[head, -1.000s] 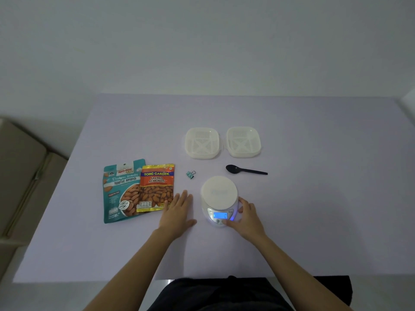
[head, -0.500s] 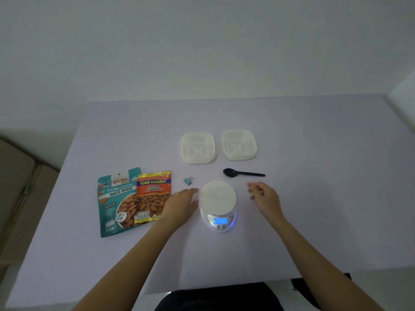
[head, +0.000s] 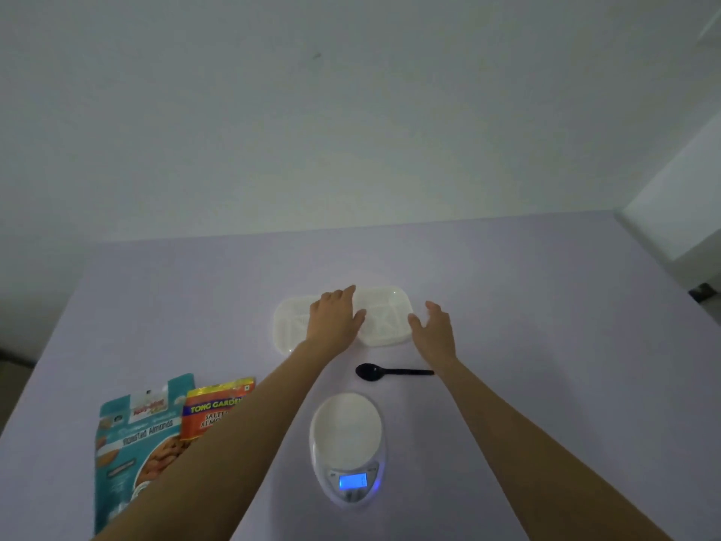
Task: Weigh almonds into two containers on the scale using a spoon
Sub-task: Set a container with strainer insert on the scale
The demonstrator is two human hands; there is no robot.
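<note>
Both hands reach across the pale lilac tabletop (head: pixel 546 345) to two white, square, rounded-corner plastic containers lying side by side at its middle. The left hand (head: pixel 335 318) lies flat over the seam between them, covering part of the left container (head: pixel 290 322). Its grip is apart, with fingers straight and pointing away. The right hand (head: pixel 435 331) is at the right edge of the right container (head: pixel 384 314), grip also apart and fingers loosely spread; whether it touches the rim cannot be told. A black plastic spoon (head: pixel 390 372) lies just nearer, bowl to the left. Nearer again stands the white oval kitchen scale (head: pixel 347 443) - platform bare, display lit blue. On the left lie a teal roasted-almond packet (head: pixel 132 443) and an orange salted-almond packet (head: pixel 212 411), both partly under the left forearm.
</note>
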